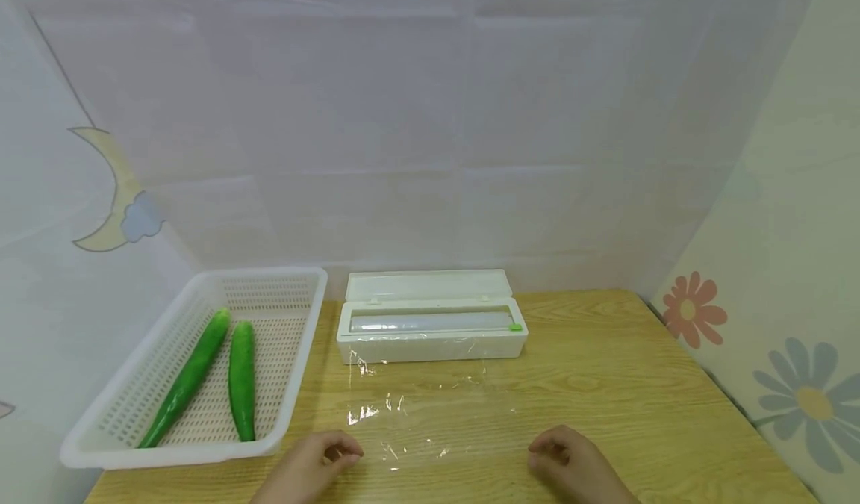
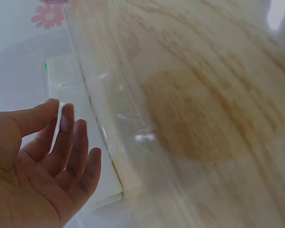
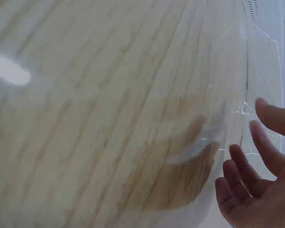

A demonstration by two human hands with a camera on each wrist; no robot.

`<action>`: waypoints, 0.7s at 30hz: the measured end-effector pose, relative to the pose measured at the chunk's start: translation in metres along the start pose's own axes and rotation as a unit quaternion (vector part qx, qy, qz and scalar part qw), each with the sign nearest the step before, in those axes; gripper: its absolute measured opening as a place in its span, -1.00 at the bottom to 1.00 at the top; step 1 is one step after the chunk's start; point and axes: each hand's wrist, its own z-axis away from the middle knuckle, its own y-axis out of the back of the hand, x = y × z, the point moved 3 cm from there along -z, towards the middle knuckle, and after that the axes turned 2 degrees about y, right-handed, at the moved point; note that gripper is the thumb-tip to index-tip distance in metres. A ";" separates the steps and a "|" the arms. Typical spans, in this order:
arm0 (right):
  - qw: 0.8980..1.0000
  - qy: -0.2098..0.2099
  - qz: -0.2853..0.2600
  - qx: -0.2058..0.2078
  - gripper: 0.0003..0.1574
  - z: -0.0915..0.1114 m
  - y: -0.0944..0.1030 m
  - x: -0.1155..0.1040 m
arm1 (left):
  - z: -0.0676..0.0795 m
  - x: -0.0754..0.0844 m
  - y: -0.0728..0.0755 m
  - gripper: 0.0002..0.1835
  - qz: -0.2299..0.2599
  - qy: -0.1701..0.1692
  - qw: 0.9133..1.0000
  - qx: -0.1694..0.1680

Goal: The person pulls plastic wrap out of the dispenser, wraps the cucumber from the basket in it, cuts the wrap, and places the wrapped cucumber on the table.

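A sheet of clear cling film (image 1: 430, 414) stretches from the front of a white cling film box (image 1: 430, 349) toward me, glinting over the wood table. The box's lid (image 1: 428, 285) stands up, and the film roll (image 1: 430, 322) lies inside. At the film's near left corner is my left hand (image 1: 312, 463), fingers loosely bent and thumb near the index finger. Across from it, my right hand (image 1: 578, 463) has relaxed fingers, with a gap between thumb and index in the right wrist view. I see no film gripped in either hand; whether fingertips touch it I cannot tell.
On the left stands a white perforated basket (image 1: 305, 362) holding a long cucumber (image 1: 195, 369) and a shorter cucumber (image 1: 242, 377). A green slider (image 1: 515, 328) sits at the box's right end. Fabric walls rise behind and at both sides of the wood table (image 1: 658, 414).
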 end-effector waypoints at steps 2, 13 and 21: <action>1.000 0.007 0.023 -0.011 -0.52 -0.002 0.001 0.001 | 0.000 0.000 -0.002 -0.88 -0.028 -0.009 1.000 0.000; 0.997 -0.012 0.048 -0.057 -0.26 0.002 0.000 -0.009 | 0.005 0.002 -0.009 -0.85 -0.065 0.048 0.997 -0.020; 0.996 0.023 0.030 -0.081 -0.31 0.008 0.005 -0.014 | 0.010 0.012 -0.007 -0.79 -0.092 0.011 0.996 0.004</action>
